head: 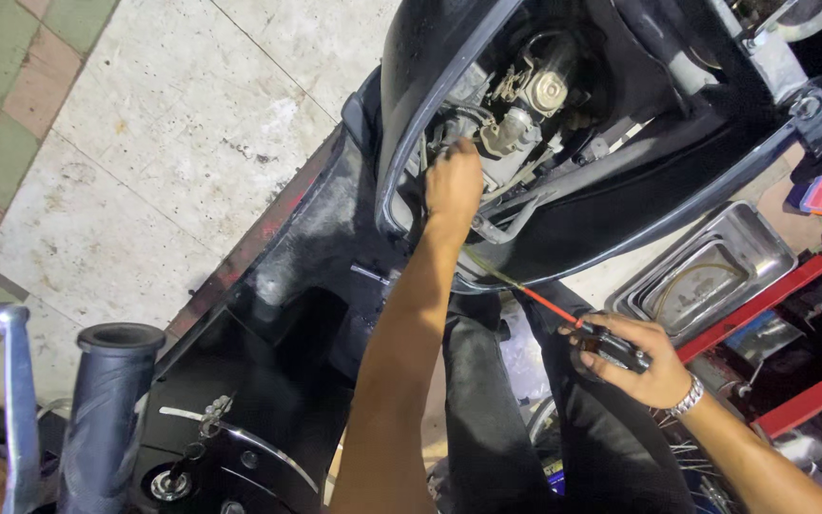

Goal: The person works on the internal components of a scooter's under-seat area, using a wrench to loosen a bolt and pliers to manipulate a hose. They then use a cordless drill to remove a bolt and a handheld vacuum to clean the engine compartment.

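Right hand [641,360] grip closed on red-shafted, black-handled screwdriver [563,317], left hand [454,183] in scooter engine bay [525,105], grip unclear

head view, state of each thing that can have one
left hand: reached into the engine bay, fingertips on parts
right hand: shut on the screwdriver
screwdriver: held, shaft aimed toward the bay
engine bay: open, parts exposed
metal tray: on the floor, a hose inside
handlebar grip: untouched

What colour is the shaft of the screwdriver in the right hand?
Red screwdriver shaft, running from the right hand; shown in the head view.
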